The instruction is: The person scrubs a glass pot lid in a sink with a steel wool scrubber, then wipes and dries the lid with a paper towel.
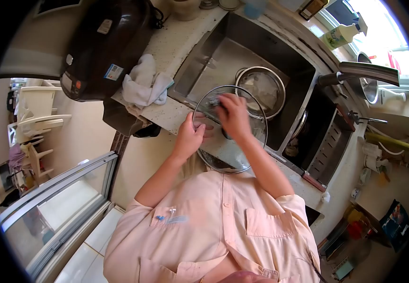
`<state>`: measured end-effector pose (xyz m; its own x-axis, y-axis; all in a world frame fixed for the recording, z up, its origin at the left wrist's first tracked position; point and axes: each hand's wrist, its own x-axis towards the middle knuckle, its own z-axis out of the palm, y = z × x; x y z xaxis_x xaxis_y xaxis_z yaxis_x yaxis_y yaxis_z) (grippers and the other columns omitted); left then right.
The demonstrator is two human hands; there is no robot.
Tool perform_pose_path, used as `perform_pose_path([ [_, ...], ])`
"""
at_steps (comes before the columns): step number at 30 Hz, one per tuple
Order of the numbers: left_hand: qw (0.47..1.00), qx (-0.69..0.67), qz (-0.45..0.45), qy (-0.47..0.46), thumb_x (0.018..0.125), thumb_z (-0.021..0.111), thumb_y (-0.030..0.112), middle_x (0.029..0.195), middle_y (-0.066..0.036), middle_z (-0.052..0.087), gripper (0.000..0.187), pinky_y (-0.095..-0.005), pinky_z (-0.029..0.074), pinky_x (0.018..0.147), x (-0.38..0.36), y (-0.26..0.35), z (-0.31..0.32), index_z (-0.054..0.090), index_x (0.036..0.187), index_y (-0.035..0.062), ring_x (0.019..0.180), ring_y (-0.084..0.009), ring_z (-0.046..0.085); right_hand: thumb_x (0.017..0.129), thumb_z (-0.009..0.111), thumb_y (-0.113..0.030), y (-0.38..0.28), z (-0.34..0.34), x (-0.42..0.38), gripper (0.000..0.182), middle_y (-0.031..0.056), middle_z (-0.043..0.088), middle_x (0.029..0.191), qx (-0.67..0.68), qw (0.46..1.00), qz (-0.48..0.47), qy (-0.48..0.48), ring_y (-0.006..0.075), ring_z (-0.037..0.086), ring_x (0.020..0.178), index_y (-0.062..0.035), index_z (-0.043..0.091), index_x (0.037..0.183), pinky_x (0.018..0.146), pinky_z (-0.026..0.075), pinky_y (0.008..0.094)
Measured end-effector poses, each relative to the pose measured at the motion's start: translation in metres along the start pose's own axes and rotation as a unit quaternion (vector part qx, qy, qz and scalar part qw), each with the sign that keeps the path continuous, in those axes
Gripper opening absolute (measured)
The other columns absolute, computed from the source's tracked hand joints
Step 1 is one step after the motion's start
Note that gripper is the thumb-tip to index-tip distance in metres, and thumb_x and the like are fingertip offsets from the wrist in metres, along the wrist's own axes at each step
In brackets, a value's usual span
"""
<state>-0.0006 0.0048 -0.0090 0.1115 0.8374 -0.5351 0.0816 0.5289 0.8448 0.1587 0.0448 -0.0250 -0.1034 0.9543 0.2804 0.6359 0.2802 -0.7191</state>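
Note:
A round glass lid [233,158] with a metal rim is held in front of the chest, at the sink's near edge. My left hand [192,134] grips the lid by its left rim. Over the lid's upper part, my right hand [233,113] is closed on a dark, blurred scrubber [215,103] that touches the glass. A dark knob shows near the lid's middle. Beyond the lid, a round metal pot [262,89] with liquid in it stands in the steel sink [204,63], partly hidden by the lid.
A white cloth [145,82] lies on the counter left of the sink, beside a dark appliance [108,45]. The faucet [369,71] reaches in from the right. A spray bottle [340,36] stands by the window. A smaller basin with a slotted rack [329,148] adjoins the sink.

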Motion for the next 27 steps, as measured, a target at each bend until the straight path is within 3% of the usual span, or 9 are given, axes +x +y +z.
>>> perform_pose_path([
  [2,1.000,-0.005,0.006,0.013,0.088,0.043,0.002,0.091,-0.013,0.061,0.024,-0.0266,0.050,0.059,0.004,-0.004,-0.002,0.037,0.111,0.0038,0.072,-0.0176,0.063,0.069,0.065,-0.010,-0.036,0.012,-0.001,0.023,0.0103,0.057,0.095,0.055,0.998,-0.008,-0.027,0.0318,0.050,0.088,-0.0058,0.061,0.091,0.076,0.043,0.0387],
  [5,0.996,-0.083,0.023,-0.019,0.088,0.043,0.001,0.093,-0.014,0.061,0.023,-0.0272,0.051,0.061,-0.002,-0.009,-0.004,0.037,0.110,0.0023,0.073,-0.0191,0.064,0.067,0.066,-0.010,-0.023,0.013,0.003,0.020,0.0094,0.057,0.094,0.015,0.999,-0.024,-0.020,0.0309,0.050,0.086,-0.0073,0.062,0.087,0.073,0.043,0.0385],
  [7,0.996,-0.082,0.025,0.000,0.087,0.042,-0.001,0.093,-0.015,0.061,0.023,-0.0273,0.052,0.059,-0.005,-0.019,-0.003,0.037,0.109,0.0013,0.072,-0.0194,0.063,0.068,0.066,-0.014,0.006,0.007,0.016,0.018,0.0085,0.056,0.092,-0.083,0.994,0.031,0.060,0.0295,0.051,0.085,-0.0086,0.062,0.085,0.072,0.043,0.0391],
  [10,0.996,-0.085,0.035,0.008,0.087,0.042,-0.001,0.092,-0.016,0.061,0.022,-0.0259,0.052,0.057,-0.004,-0.021,-0.003,0.036,0.108,0.0008,0.071,-0.0187,0.063,0.071,0.066,-0.018,0.062,-0.017,0.013,0.019,0.0094,0.056,0.095,-0.149,0.979,0.120,0.075,0.0319,0.050,0.089,-0.0123,0.063,0.088,0.074,0.044,0.0409],
  [11,0.995,-0.089,0.036,0.011,0.087,0.042,-0.001,0.092,-0.016,0.062,0.022,-0.0252,0.051,0.057,-0.003,-0.022,-0.003,0.036,0.108,0.0009,0.070,-0.0183,0.063,0.075,0.065,-0.021,0.077,-0.026,0.007,0.021,0.0076,0.058,0.088,-0.118,0.981,0.129,0.078,0.0242,0.053,0.082,-0.0080,0.062,0.091,0.071,0.044,0.0352],
  [13,0.997,-0.063,0.032,0.013,0.087,0.042,0.000,0.089,-0.014,0.063,0.021,-0.0222,0.048,0.054,-0.007,-0.016,-0.001,0.037,0.107,0.0018,0.068,-0.0157,0.063,0.079,0.064,-0.027,0.102,-0.055,0.004,0.028,0.0032,0.057,0.078,0.193,0.915,0.354,0.019,0.0138,0.051,0.074,-0.0030,0.060,0.093,0.067,0.041,0.0272],
  [15,0.997,-0.064,0.042,0.014,0.087,0.042,0.000,0.089,-0.013,0.063,0.020,-0.0215,0.047,0.053,-0.006,-0.017,-0.001,0.038,0.107,0.0023,0.067,-0.0144,0.063,0.082,0.061,-0.033,0.112,-0.081,-0.001,0.035,-0.0002,0.056,0.075,0.267,0.864,0.428,0.009,0.0079,0.047,0.070,-0.0003,0.060,0.094,0.063,0.036,0.0210],
  [22,0.996,-0.059,-0.020,0.066,0.089,0.043,0.006,0.089,-0.011,0.065,0.018,-0.0199,0.042,0.053,-0.002,-0.012,0.002,0.044,0.107,0.0057,0.067,-0.0132,0.062,0.074,0.071,-0.029,0.106,-0.077,-0.014,0.039,-0.0009,0.059,0.082,0.266,0.849,0.443,-0.109,0.0086,0.048,0.072,-0.0020,0.059,0.100,0.067,0.038,0.0241],
  [27,0.992,-0.079,-0.001,0.096,0.089,0.046,0.008,0.088,-0.012,0.065,0.017,-0.0195,0.042,0.054,-0.001,-0.017,0.007,0.046,0.106,0.0054,0.066,-0.0128,0.062,0.075,0.069,-0.015,0.097,-0.082,-0.040,0.030,0.0003,0.061,0.085,0.408,0.764,0.500,-0.028,0.0087,0.052,0.076,-0.0015,0.060,0.100,0.070,0.039,0.0242],
])
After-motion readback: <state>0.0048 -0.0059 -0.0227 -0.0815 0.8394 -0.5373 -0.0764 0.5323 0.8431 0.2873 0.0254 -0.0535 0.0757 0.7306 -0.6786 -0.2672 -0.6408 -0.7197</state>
